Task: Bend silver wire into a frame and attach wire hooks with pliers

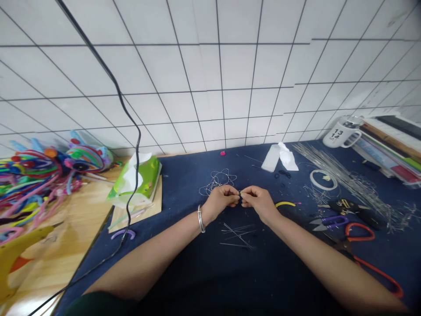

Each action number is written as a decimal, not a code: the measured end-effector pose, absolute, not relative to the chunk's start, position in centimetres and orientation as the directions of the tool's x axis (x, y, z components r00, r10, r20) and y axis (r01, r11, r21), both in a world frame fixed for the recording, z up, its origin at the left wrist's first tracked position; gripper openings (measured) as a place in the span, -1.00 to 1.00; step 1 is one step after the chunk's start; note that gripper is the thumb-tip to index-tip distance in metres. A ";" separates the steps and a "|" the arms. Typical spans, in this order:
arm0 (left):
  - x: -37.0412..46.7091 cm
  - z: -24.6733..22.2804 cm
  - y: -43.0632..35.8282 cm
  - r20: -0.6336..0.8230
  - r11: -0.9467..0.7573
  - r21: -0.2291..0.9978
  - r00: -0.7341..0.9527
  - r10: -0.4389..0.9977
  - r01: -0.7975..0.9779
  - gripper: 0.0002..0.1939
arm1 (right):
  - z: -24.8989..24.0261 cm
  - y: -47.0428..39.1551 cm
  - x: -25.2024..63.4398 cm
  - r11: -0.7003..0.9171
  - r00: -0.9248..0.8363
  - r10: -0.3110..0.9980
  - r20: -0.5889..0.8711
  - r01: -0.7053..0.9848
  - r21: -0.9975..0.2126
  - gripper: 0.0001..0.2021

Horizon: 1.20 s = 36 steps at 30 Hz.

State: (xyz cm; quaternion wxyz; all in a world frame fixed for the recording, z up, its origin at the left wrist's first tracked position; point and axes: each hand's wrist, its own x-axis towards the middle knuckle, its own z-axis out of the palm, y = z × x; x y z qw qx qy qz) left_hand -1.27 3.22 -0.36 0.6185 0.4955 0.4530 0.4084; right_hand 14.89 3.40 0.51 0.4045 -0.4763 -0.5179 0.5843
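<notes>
Over the dark blue cloth [184, 175], my left hand [223, 199] and my right hand [256, 202] meet with their fingertips almost touching. Both are closed in a pinch. Something small and dark shows between the fingertips, too small to name. A silver bangle [201, 218] circles my left wrist. Just behind my left hand lies a loose tangle of thin wire [219, 177]. Several straight wire pieces [237, 235] are scattered on the cloth in front of my hands. A yellow curved piece [285, 204] lies beside my right hand.
Purple scissors [330, 221], red-handled cutters [360, 232], a wire coil [323, 180] and a long wire bundle [338, 171] lie right. A mug [338, 135] stands behind. At left are a tissue pack [141, 180], colourful pipe cleaners [29, 188] and a hanging black cable [121, 98].
</notes>
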 end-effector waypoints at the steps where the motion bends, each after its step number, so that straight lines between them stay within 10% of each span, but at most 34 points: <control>1: -1.2 -0.4 3.2 -0.152 0.173 0.983 0.257 0.954 -0.059 -0.84 | 0.5 3.4 14.9 -0.135 -0.219 0.966 -0.136 0.020 -0.991 -0.75; 36: -0.6 -0.6 3.2 -0.144 0.151 0.988 0.191 0.971 -0.024 -0.85 | 0.2 3.3 14.8 -0.093 -0.222 0.970 -0.103 0.052 -0.994 -0.73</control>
